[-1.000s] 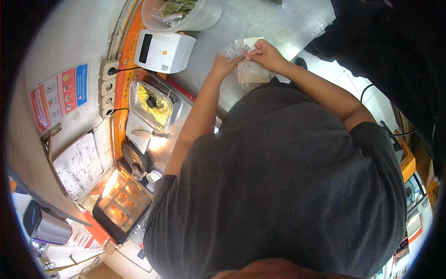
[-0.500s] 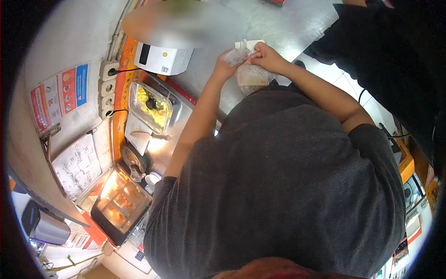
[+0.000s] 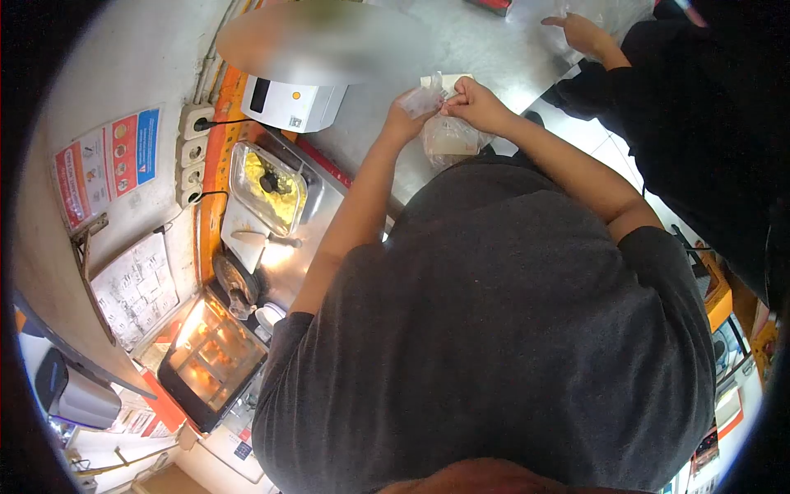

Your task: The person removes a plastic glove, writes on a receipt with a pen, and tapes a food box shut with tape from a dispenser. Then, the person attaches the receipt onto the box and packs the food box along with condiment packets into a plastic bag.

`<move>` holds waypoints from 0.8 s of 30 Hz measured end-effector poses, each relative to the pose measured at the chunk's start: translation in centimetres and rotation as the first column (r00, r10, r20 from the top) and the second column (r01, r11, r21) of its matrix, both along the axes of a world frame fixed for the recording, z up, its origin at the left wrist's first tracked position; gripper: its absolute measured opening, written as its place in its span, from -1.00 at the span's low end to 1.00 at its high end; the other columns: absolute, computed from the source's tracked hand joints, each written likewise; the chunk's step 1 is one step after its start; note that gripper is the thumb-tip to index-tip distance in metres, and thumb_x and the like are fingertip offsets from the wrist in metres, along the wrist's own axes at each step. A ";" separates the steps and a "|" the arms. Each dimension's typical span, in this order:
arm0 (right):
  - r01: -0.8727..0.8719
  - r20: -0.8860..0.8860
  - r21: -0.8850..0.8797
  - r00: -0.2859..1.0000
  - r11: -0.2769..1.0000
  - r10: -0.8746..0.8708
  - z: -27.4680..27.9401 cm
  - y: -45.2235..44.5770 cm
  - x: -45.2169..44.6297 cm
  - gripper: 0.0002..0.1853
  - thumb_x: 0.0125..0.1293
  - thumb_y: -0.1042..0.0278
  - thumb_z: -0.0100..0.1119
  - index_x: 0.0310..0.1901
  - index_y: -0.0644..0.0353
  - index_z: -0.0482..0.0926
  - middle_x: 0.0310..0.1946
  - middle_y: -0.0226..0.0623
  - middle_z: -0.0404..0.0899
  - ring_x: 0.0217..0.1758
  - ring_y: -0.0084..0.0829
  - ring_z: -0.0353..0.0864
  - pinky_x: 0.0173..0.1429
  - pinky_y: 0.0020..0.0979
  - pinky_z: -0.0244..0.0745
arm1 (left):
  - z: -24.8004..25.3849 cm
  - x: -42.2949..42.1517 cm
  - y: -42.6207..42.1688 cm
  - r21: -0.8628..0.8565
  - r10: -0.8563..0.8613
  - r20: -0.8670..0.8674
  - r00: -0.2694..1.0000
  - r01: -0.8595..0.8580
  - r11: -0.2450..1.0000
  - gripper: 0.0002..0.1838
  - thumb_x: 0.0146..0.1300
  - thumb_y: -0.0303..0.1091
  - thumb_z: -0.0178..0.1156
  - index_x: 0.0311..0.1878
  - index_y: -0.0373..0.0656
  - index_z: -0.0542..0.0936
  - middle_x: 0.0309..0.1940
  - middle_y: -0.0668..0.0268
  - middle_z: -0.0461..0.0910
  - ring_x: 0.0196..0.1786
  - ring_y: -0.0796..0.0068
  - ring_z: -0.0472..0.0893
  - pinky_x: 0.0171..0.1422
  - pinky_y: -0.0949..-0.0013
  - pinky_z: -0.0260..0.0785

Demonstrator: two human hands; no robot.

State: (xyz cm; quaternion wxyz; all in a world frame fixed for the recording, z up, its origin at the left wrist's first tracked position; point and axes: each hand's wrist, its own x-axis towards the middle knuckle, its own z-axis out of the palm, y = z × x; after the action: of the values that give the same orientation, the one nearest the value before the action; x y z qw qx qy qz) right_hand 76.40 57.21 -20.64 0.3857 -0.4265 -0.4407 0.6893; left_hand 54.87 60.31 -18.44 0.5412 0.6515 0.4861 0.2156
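A clear plastic bag [image 3: 451, 132] with a pale box-like thing inside stands at the near edge of the metal counter [image 3: 374, 111]. My left hand [image 3: 405, 119] is closed on the bunched upper part of the bag, on its left side. From the right, my right hand [image 3: 476, 107] pinches the bag's neck, with the fingertips of both hands close together. A pale carton [image 3: 457, 81] shows just behind the hands. What exactly the bag contains is blurred by the plastic.
A white device [image 3: 292, 104] stands left on the counter. Nearer are a lidded tray of yellow food [image 3: 270, 185], a broad-bladed spatula [image 3: 251, 238] and a lit glass food case [image 3: 216, 362]. At upper right, a co-worker's hand [image 3: 581, 34] reaches over clear plastic.
A co-worker's hand has come into view at upper right, over the counter. My hands keep nearly the same place and grip on the bag.
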 end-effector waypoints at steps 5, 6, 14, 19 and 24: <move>0.002 0.034 -0.017 0.999 1.000 -0.002 0.2 0.1 -0.1 -0.64 0.38 0.59 0.32 -0.11 0.28 0.24 -0.16 -0.07 0.70 0.03 -0.39 0.74 0.05 -0.42 0.64 | 0.6 0.2 -0.1 -0.012 0.016 -0.038 0.999 -0.017 1.000 -0.69 0.26 -0.39 0.47 0.05 -0.22 0.71 -0.04 0.26 0.77 -0.01 0.44 0.73 0.13 0.33 0.54; 0.001 0.032 -0.018 0.999 1.000 0.000 0.2 0.1 -0.1 -0.64 0.38 0.59 0.32 -0.11 0.28 0.24 -0.16 -0.07 0.70 0.03 -0.39 0.74 0.05 -0.42 0.64 | 0.6 0.2 -0.3 -0.007 0.029 -0.049 0.998 -0.029 1.000 -0.74 0.31 -0.37 0.43 0.03 -0.20 0.75 -0.06 0.29 0.78 -0.01 0.46 0.72 0.13 0.33 0.53; -0.005 0.010 -0.032 1.000 0.999 0.006 -0.5 0.1 -0.1 -0.64 0.38 0.53 0.35 -0.04 0.34 0.29 -0.14 -0.06 0.73 0.01 -0.42 0.73 0.06 -0.43 0.62 | 1.5 0.3 -0.6 0.015 0.041 -0.046 0.998 -0.040 0.999 -0.72 0.31 -0.32 0.43 0.02 -0.21 0.75 -0.06 0.27 0.78 0.00 0.43 0.73 0.13 0.32 0.53; -0.038 0.038 -0.036 0.999 0.999 0.039 -1.1 0.2 -0.3 -0.65 0.38 0.56 0.32 -0.02 0.33 0.29 -0.10 -0.08 0.72 0.04 -0.43 0.74 0.08 -0.43 0.61 | 1.5 0.2 -0.7 -0.001 0.060 -0.072 0.996 -0.060 0.998 -0.71 0.32 -0.28 0.43 0.03 -0.20 0.76 -0.06 0.26 0.78 0.00 0.41 0.73 0.11 0.30 0.53; -0.039 0.046 -0.041 0.998 0.998 0.041 -1.3 0.3 -0.3 -0.61 0.36 0.48 0.39 0.00 0.37 0.32 -0.05 -0.04 0.75 0.05 -0.46 0.73 0.05 -0.42 0.61 | 1.5 0.1 -0.8 0.008 0.055 -0.049 0.997 -0.055 0.998 -0.71 0.31 -0.27 0.43 0.04 -0.18 0.76 -0.07 0.25 0.78 -0.03 0.42 0.73 0.10 0.30 0.53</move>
State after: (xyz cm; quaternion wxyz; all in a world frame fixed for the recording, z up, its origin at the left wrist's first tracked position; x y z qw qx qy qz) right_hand 76.08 57.47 -21.97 0.3526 -0.4413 -0.4442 0.6954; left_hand 54.95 59.52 -16.92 0.5207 0.6447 0.5163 0.2160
